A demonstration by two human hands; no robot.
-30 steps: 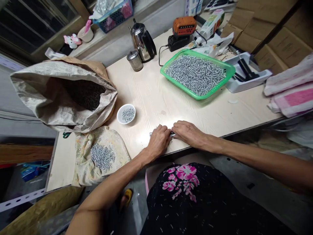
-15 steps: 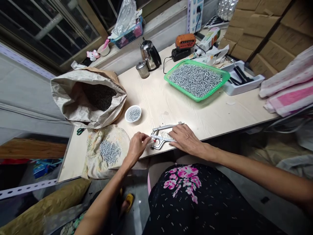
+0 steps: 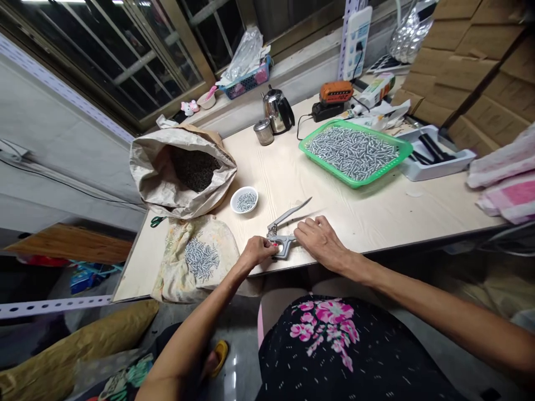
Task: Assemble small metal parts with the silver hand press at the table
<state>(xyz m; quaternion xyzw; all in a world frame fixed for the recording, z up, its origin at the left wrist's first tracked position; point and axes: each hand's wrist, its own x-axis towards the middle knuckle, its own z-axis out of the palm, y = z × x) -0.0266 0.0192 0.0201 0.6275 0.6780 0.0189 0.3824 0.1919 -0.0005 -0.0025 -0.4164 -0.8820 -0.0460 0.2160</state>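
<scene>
A pair of grey spring-loaded pliers [image 3: 286,240] lies at the table's front edge, its handles spread apart. My right hand [image 3: 322,240] is closed around the lower handle, while the upper handle rises free. At the jaw end, with its red part, my left hand [image 3: 257,252] pinches its thumb and fingertips together; whatever they hold is too small and covered to name. Left of that hand, a heap of small silvery metal pins [image 3: 202,259] rests on a stained cloth [image 3: 228,245]. Similar pins fill part of a white bowl [image 3: 233,205] behind the pliers.
A green tray [image 3: 355,181] heaped with metal pins stands at the back right, beside a white bin [image 3: 443,167]. An open sack [image 3: 144,172] of dark bits is at the left. Behind are a kettle [image 3: 276,111], a lidded jar [image 3: 263,133] and an orange battery [image 3: 335,92].
The pliers' upper handle has swung up, away from the lower one, as my right hand let go of it. My left hand has come up against the jaws. The view has shifted somewhat.
</scene>
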